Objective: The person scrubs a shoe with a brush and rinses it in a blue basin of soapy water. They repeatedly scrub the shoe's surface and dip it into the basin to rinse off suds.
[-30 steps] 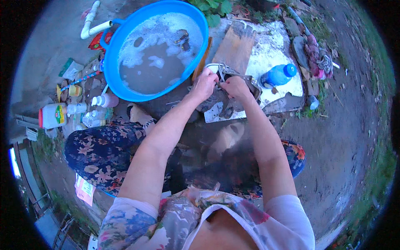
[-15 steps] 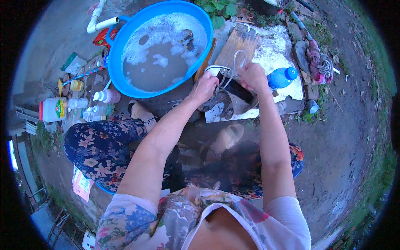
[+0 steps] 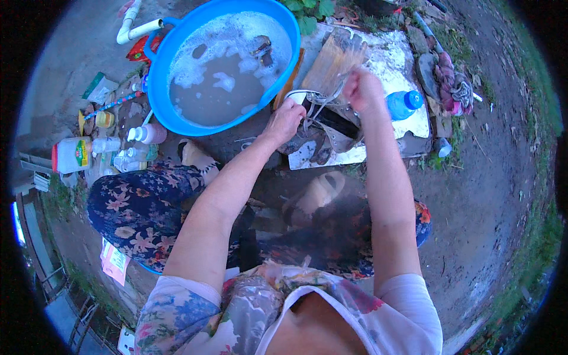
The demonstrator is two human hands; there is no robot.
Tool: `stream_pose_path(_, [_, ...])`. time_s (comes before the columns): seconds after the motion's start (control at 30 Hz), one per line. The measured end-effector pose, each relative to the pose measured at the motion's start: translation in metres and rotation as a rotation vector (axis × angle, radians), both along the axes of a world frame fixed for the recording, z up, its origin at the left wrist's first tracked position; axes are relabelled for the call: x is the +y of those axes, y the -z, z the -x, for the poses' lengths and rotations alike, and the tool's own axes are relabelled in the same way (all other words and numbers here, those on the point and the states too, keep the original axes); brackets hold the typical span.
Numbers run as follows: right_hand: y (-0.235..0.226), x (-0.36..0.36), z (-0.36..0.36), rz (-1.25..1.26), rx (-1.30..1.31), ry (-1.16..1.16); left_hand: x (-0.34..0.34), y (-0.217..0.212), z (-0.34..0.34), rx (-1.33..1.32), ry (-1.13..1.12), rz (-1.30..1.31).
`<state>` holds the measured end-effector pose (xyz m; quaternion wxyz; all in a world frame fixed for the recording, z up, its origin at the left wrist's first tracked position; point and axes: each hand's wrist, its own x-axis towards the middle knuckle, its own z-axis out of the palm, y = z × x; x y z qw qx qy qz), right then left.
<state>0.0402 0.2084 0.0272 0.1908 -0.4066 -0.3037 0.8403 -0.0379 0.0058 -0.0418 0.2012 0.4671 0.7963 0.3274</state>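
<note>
Right hand (image 3: 362, 90) advanced, left (image 3: 285, 121) gripping shoe's toe (image 3: 299, 96)

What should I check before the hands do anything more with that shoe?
1. Left hand has hold of the sneaker: ok; it grips near the white toe.
2. Right hand has a firm grip on the shoelace: cannot tell; the hand is blurred, though the lace runs up to it.
3. Shoelace clear of the sneaker: not ok; strands lie across its front.
4. Blue bottle has its cap on: ok.
5. Right forearm clear of the bottle: cannot tell; they look very close.
6. Sneaker outside the blue basin: ok.
</note>
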Motion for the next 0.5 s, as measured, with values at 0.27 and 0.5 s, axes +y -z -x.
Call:
stream_pose_path(0.27, [0.008, -0.024, -0.016, -1.378, -0.966, -0.839, 0.000, 0.008, 0.008, 0.042, 0.002, -0.019])
stream_pose_path(0.5, [0.069, -0.056, -0.013, -1.318, -0.589, -1.034, 0.001, 0.008, 0.002, 0.053, -0.015, -0.071])
